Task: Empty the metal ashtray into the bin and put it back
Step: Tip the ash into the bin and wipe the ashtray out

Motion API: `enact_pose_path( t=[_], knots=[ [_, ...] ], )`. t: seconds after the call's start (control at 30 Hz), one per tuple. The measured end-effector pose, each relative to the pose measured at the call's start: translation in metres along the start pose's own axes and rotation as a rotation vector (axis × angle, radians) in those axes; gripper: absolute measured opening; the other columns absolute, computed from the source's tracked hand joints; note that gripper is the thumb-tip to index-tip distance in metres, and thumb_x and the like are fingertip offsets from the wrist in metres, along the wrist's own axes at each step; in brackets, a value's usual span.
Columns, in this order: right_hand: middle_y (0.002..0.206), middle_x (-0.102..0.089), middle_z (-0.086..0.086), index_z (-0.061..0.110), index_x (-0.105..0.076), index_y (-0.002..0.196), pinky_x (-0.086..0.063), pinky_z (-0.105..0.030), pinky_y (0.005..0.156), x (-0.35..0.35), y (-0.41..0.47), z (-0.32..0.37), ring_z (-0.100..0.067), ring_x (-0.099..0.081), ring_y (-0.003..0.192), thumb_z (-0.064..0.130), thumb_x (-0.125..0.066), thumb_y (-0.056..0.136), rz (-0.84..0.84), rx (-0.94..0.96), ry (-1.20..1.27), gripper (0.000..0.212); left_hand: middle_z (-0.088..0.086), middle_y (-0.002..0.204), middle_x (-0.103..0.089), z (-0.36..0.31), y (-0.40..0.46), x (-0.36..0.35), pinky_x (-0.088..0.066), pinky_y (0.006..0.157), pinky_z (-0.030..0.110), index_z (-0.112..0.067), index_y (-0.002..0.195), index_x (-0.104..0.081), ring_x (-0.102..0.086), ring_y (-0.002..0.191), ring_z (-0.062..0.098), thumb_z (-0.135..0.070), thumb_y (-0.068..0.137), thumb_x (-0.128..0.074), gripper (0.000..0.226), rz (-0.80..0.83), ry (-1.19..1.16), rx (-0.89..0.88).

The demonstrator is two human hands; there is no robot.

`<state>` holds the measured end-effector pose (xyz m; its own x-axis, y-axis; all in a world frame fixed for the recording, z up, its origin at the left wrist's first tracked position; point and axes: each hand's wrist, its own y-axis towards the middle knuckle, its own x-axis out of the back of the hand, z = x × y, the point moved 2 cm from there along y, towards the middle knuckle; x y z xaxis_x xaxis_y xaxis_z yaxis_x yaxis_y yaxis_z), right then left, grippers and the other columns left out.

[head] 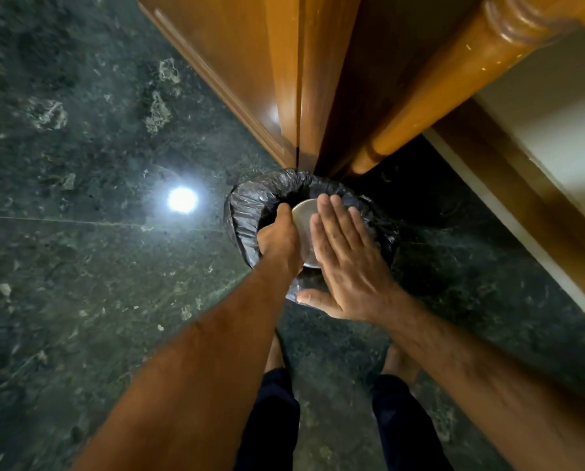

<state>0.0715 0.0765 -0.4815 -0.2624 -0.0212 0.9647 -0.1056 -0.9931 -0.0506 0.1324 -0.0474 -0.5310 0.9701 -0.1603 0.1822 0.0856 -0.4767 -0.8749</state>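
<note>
Dark green marble floor [80, 232] filled most of the view, with a bright lamp reflection [182, 199] on it left of the bin. Wooden furniture [284, 79] with a rounded post [454, 73] stood at the top, its lower corner just behind the bin; a pale wall [556, 107] ran along the right.

Bin [247, 212] sat on the floor against that wood corner, lined with a crinkled black bag folded over the rim.

Both bare forearms reached forward from the bottom of the frame; dark trouser legs [270, 419] and bare feet were visible below them.

Right hand [349, 266] was flat and open, fingers straight and together, thumb out, palm laid against the upturned bottom of the ashtray. Left hand [279, 239] was closed on the ashtray's left edge, thumb on top, other fingers hidden underneath.

Metal ashtray [303, 219] was over the bin mouth, turned on its side to upside-down, only its plain round base visible between the two hands. Contents not visible; bin interior was too dark to read.
</note>
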Motion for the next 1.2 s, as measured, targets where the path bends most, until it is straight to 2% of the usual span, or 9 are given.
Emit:
enact_pose_path(
  t=[0.1,0.33,0.47,0.6,0.73,0.83,0.97,1.1,1.2],
  knots=[
    [0.163,0.007,-0.028,-0.009,-0.008,0.154,-0.003,-0.053,0.125,-0.005,-0.004,-0.001,-0.04,0.011,0.153,0.085,-0.019,0.088,0.25,-0.016,-0.086,0.115,0.009,0.082,-0.07,0.002,-0.005,-0.003,-0.055,0.063,0.034,-0.014,0.076,-0.06,-0.069,0.072,0.025,-0.048,0.079,-0.064,0.034,0.009,0.025,0.001],
    [0.164,0.001,-0.029,-0.008,-0.007,0.154,-0.01,-0.056,0.124,0.001,-0.009,-0.003,-0.04,0.009,0.153,0.073,-0.027,0.096,0.235,-0.057,-0.022,0.102,0.011,0.089,-0.069,0.008,0.0,-0.005,-0.06,0.068,0.039,-0.009,0.1,-0.064,-0.07,0.078,0.029,-0.049,0.082,-0.061,0.044,0.054,0.05,0.025],
    [0.162,-0.006,-0.032,-0.01,-0.013,0.153,-0.009,-0.057,0.124,0.014,-0.005,0.005,-0.043,0.0,0.153,0.072,-0.035,0.095,-0.077,-0.112,0.102,0.103,0.015,0.097,-0.069,0.007,0.0,0.001,-0.055,0.06,0.035,-0.007,0.113,-0.061,-0.069,0.081,0.029,-0.051,0.085,-0.059,0.052,0.055,0.011,0.039],
    [0.163,0.005,-0.031,-0.01,-0.008,0.154,-0.011,-0.057,0.123,0.008,-0.005,0.012,-0.042,0.008,0.153,0.074,-0.029,0.094,0.212,-0.168,0.035,0.105,0.013,0.095,-0.069,0.0,-0.006,0.004,-0.055,0.062,0.034,-0.006,0.114,-0.062,-0.069,0.081,0.028,-0.05,0.083,-0.058,0.054,0.076,0.064,0.008],
    [0.161,-0.007,-0.032,-0.009,-0.015,0.153,-0.009,-0.058,0.124,0.016,0.004,0.02,-0.043,0.0,0.152,0.071,-0.038,0.095,-0.113,-0.1,0.095,0.101,0.012,0.095,-0.07,-0.001,-0.004,0.008,-0.053,0.059,0.031,-0.011,0.109,-0.061,-0.07,0.08,0.027,-0.049,0.083,-0.059,0.047,0.075,0.022,0.033],
    [0.162,0.004,-0.03,-0.009,-0.01,0.154,-0.005,-0.057,0.124,0.009,0.006,0.019,-0.042,0.007,0.153,0.073,-0.031,0.094,0.191,-0.197,0.036,0.104,0.015,0.098,-0.07,0.001,-0.009,0.007,-0.06,0.07,0.039,-0.007,0.119,-0.06,-0.069,0.083,0.029,-0.049,0.083,-0.058,0.056,0.073,0.022,0.034],
    [0.163,-0.003,-0.03,-0.007,-0.009,0.154,-0.01,-0.059,0.124,0.009,-0.004,0.022,-0.043,-0.001,0.153,0.069,-0.043,0.092,-0.035,-0.175,0.102,0.104,0.016,0.104,-0.072,-0.002,-0.002,0.008,-0.06,0.073,0.043,-0.006,0.121,-0.061,-0.071,0.089,0.032,-0.05,0.084,-0.059,0.058,0.098,-0.033,0.057],
    [0.164,0.011,-0.027,-0.006,-0.002,0.155,-0.012,-0.058,0.122,0.001,-0.02,0.018,-0.04,0.012,0.153,0.073,-0.044,0.09,0.245,-0.207,0.073,0.111,0.011,0.09,-0.067,-0.004,0.001,0.015,-0.053,0.056,0.033,-0.007,0.116,-0.06,-0.067,0.077,0.028,-0.049,0.083,-0.057,0.054,0.039,0.076,0.018],
    [0.164,0.001,-0.027,-0.007,-0.006,0.154,-0.006,-0.056,0.125,0.015,-0.007,0.024,-0.042,0.002,0.153,0.058,-0.06,0.088,-0.047,-0.149,0.113,0.107,0.011,0.087,-0.067,0.001,0.0,0.019,-0.055,0.063,0.035,-0.008,0.112,-0.063,-0.068,0.078,0.029,-0.048,0.081,-0.057,0.051,0.026,0.083,0.032]
  ],
)
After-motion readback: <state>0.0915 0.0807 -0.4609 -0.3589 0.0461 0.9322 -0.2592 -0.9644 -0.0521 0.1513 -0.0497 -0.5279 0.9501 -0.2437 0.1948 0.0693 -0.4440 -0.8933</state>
